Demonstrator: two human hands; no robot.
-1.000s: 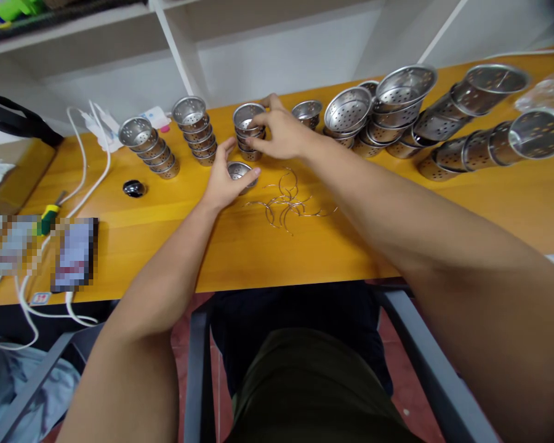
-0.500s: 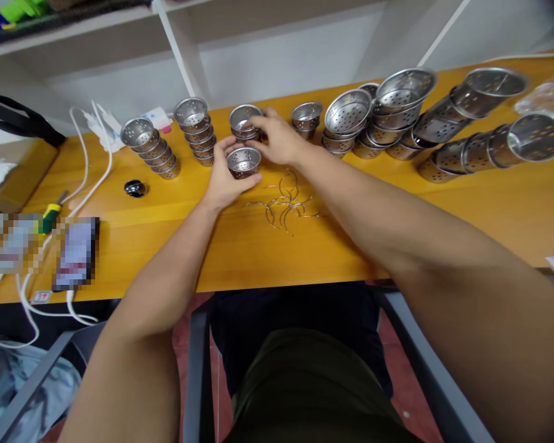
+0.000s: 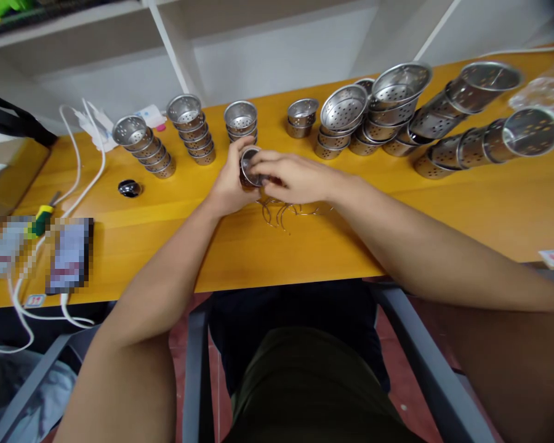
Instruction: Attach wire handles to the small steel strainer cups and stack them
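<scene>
A small perforated steel cup (image 3: 249,165) is in my left hand (image 3: 233,184), tilted with its mouth toward the right. The fingers wrap around its far left side and the thumb lies below. My right hand (image 3: 293,175) reaches across from the right, its curled fingers over the rim and mouth of this cup; the fingertips are partly hidden and slightly blurred. Thin curved metal wires (image 3: 281,212) lie in a loose heap on the table just under my right hand. Behind my hands stands a short stack of similar cups (image 3: 240,117).
More stacks of perforated cups stand to the left (image 3: 187,114) and right (image 3: 302,114), with taller leaning stacks (image 3: 466,144) farther right. A black shiny round object (image 3: 130,188), a phone (image 3: 69,255), a screwdriver (image 3: 41,218) and white cables (image 3: 99,178) lie left. A shelf divider (image 3: 168,46) rises behind.
My right hand has come away from the stack at the back and moved down onto the held cup. My left hand has tipped the cup from upright to sideways.
</scene>
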